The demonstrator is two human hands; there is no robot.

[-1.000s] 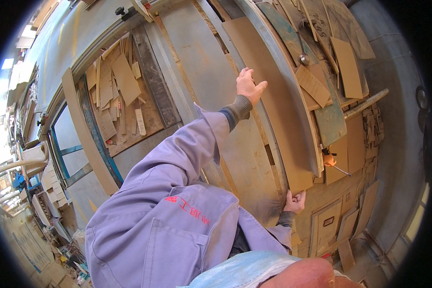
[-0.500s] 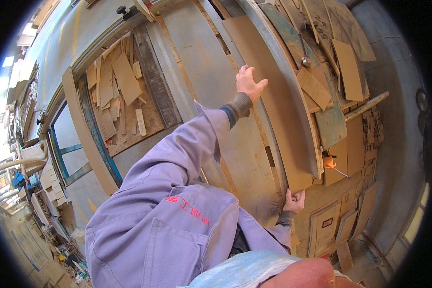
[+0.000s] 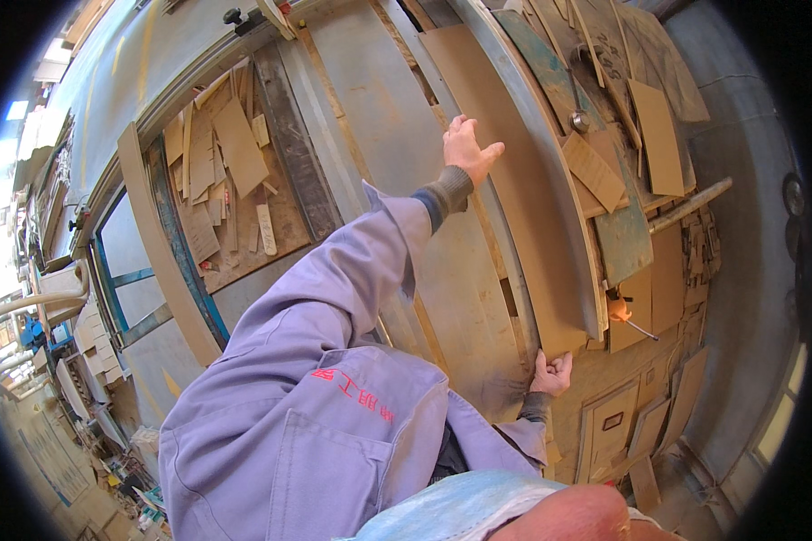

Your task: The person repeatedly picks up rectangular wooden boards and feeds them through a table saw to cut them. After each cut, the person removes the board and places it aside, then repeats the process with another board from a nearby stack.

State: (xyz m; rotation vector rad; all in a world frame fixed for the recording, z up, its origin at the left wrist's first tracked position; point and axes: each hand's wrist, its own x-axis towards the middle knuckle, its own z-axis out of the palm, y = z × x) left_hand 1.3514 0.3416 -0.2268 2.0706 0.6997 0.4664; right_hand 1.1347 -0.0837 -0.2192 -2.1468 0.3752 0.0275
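Observation:
A long brown board lies on the grey slatted machine table along a straight metal fence. My left hand is at the board's left edge, upper middle, fingers apart and thumb out; whether they press on it is hard to tell. My right hand is closed on the board's near end, low in the view. An orange-handled tool is just right of the fence's near end.
Loose offcuts lie on a panel to the left, beside a long narrow strip and a blue frame. Right of the fence are more board pieces, a round metal knob and a pipe. Panels stand lower right.
The board and both my hands have shifted slightly toward the top of the view along the fence. My grip looks the same.

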